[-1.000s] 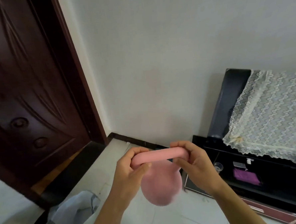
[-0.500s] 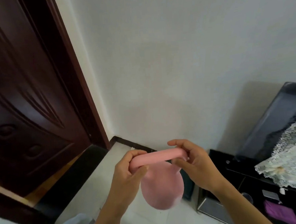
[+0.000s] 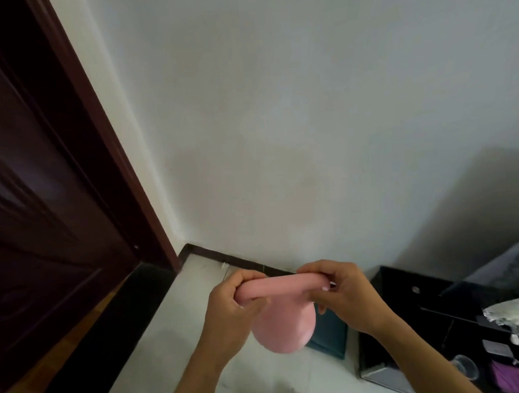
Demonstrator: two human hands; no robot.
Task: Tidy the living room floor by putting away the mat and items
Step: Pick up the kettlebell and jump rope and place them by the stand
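View swung left off the lace-covered stand, both hands (image 3: 229,316) (image 3: 346,300) still clamped on pink mat (image 3: 284,319)

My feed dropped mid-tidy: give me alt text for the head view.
Both hands, left and right, hold a pink item by its rolled top edge in front of a white wall. A dark door stands left; a black cabinet sits lower right.

Wall (image 3: 309,132) ahead; black cabinet (image 3: 410,302) crowds right; left floor (image 3: 175,338) open.

dark wooden door (image 3: 39,194) at left, white wall (image 3: 277,104), black cabinet (image 3: 410,302) at right.
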